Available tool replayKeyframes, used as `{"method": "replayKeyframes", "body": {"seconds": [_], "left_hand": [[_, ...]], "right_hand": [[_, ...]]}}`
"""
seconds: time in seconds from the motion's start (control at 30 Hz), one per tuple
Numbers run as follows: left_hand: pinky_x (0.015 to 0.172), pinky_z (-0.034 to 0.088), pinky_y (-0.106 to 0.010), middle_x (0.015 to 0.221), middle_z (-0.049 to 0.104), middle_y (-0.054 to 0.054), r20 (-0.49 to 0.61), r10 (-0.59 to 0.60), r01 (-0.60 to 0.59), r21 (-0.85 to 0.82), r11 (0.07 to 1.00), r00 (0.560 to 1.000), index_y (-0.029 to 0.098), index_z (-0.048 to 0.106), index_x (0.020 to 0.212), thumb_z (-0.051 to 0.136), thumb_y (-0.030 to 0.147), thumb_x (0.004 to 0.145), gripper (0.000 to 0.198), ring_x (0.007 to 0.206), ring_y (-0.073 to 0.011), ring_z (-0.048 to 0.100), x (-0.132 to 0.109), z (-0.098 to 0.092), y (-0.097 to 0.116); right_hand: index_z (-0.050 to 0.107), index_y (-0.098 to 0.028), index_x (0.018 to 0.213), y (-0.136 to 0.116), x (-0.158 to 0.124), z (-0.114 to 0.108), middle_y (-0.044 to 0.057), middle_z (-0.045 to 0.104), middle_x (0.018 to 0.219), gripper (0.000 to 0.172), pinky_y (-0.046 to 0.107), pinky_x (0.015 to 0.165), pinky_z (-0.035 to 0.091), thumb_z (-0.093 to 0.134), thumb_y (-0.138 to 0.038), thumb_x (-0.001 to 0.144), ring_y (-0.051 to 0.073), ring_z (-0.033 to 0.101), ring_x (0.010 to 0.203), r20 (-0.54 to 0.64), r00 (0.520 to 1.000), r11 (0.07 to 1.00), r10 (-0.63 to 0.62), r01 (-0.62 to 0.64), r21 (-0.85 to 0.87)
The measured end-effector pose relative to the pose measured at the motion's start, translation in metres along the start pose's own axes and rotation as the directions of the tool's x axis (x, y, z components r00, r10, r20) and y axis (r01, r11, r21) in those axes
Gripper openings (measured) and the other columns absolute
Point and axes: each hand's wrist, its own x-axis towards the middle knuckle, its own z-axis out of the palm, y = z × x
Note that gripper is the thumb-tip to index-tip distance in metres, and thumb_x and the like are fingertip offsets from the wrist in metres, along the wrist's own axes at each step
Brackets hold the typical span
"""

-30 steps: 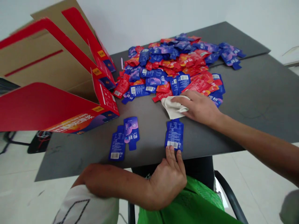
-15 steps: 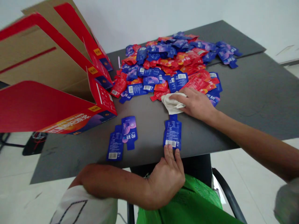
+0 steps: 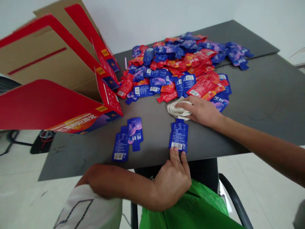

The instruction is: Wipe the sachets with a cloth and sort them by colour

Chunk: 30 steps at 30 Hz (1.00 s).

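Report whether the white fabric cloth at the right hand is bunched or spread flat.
Bunched: the white fabric cloth shows raised folds and creases, gathered where the right hand holds it.

Cannot read the fine print on the flat blue foil sachet (image 3: 178, 135) touching the left hand (image 3: 175, 178). Cannot see the underside of the crumpled off-white cloth (image 3: 177, 109) beneath the right hand (image 3: 201, 111). Cannot count the buried pieces in the heap of red and blue foil sachets (image 3: 177, 63) beyond the right hand. Lose one end of the large red cardboard carton (image 3: 43, 103), left of both hands, past the left edge. Cannot identify the blurred grey shape (image 3: 299, 216), cut off far below-right of the right hand.
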Motion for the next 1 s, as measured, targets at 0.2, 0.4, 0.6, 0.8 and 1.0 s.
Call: {"method": "replayKeyframes", "body": {"seconds": [0.2, 0.4, 0.6, 0.8, 1.0], "left_hand": [[0.069, 0.064, -0.031, 0.122, 0.068, -0.037, 0.005, 0.010, -0.010, -0.001, 1.000, 1.000, -0.003, 0.065, 0.136, 0.063, 0.016, 0.097, 0.044, 0.116, -0.0411, 0.073, -0.001, 0.002, 0.001], [0.070, 0.064, -0.032, 0.117, 0.072, -0.035, -0.009, -0.003, 0.003, -0.033, 0.999, 1.000, -0.003, 0.068, 0.134, 0.063, 0.017, 0.097, 0.042, 0.112, -0.0401, 0.075, 0.000, -0.001, 0.000], [0.067, 0.063, -0.029, 0.124, 0.066, -0.038, 0.006, 0.006, -0.006, -0.006, 1.000, 1.000, -0.003, 0.065, 0.137, 0.062, 0.016, 0.098, 0.044, 0.117, -0.0416, 0.073, 0.000, 0.000, -0.001], [0.064, 0.063, -0.030, 0.113, 0.073, -0.035, 0.004, 0.003, -0.003, -0.049, 0.999, 1.000, -0.002, 0.070, 0.130, 0.061, 0.015, 0.095, 0.040, 0.107, -0.0395, 0.077, 0.000, -0.002, -0.002], [0.071, 0.064, -0.033, 0.121, 0.069, -0.038, -0.016, -0.014, 0.013, -0.037, 0.999, 1.000, -0.004, 0.066, 0.135, 0.059, 0.015, 0.097, 0.043, 0.114, -0.0407, 0.074, 0.000, 0.001, 0.001]], "right_hand": [[0.059, -0.022, 0.142, -0.049, -0.021, -0.030, 0.017, 0.064, 0.127, 0.043, 0.042, 0.090, 0.055, 0.059, -0.033, 0.101, 0.030, 0.063, 0.112, -0.115, 0.991, 0.993, -0.062, 0.073, 0.096], [0.062, -0.023, 0.137, -0.059, -0.041, 0.003, 0.013, 0.067, 0.121, 0.037, 0.035, 0.087, 0.056, 0.056, -0.031, 0.102, 0.025, 0.065, 0.109, 0.023, 0.986, 0.971, -0.168, 0.161, 0.179], [0.062, -0.020, 0.140, -0.003, -0.001, -0.008, 0.017, 0.065, 0.127, 0.043, 0.044, 0.092, 0.055, 0.059, -0.026, 0.098, 0.032, 0.064, 0.114, -0.012, 1.000, 0.999, 0.022, -0.023, -0.040], [0.059, -0.024, 0.141, -0.069, -0.040, -0.021, 0.015, 0.066, 0.125, 0.041, 0.039, 0.087, 0.057, 0.058, -0.031, 0.101, 0.028, 0.065, 0.110, -0.049, 0.987, 0.974, -0.151, 0.157, 0.161], [0.062, -0.021, 0.138, -0.057, -0.039, 0.010, 0.015, 0.066, 0.124, 0.040, 0.038, 0.091, 0.057, 0.059, -0.031, 0.100, 0.027, 0.065, 0.113, 0.030, 0.992, 0.975, -0.119, 0.111, 0.193]]}}
